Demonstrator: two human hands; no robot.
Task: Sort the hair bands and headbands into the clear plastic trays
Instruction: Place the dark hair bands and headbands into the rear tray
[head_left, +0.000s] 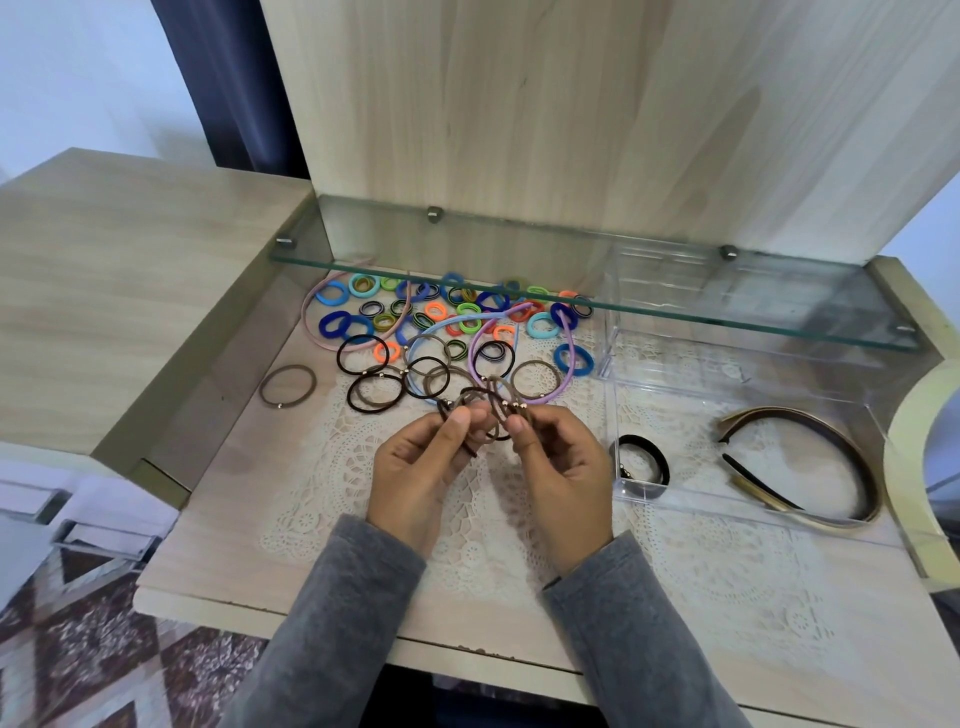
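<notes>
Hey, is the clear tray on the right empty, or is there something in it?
Not empty. The clear tray holds dark headbands, and a black hair band sits in its near-left corner.

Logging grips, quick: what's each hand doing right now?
Left hand: pinching the bunch of brown hair bands.
Right hand: pinching the same bunch.

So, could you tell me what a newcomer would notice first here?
At centre, the left hand and right hand pinch a bunch of brown hair bands above the lace mat. Behind them, bright hair bands lie scattered beneath the glass shelf, and dark headbands sit in the clear tray at right.
</notes>
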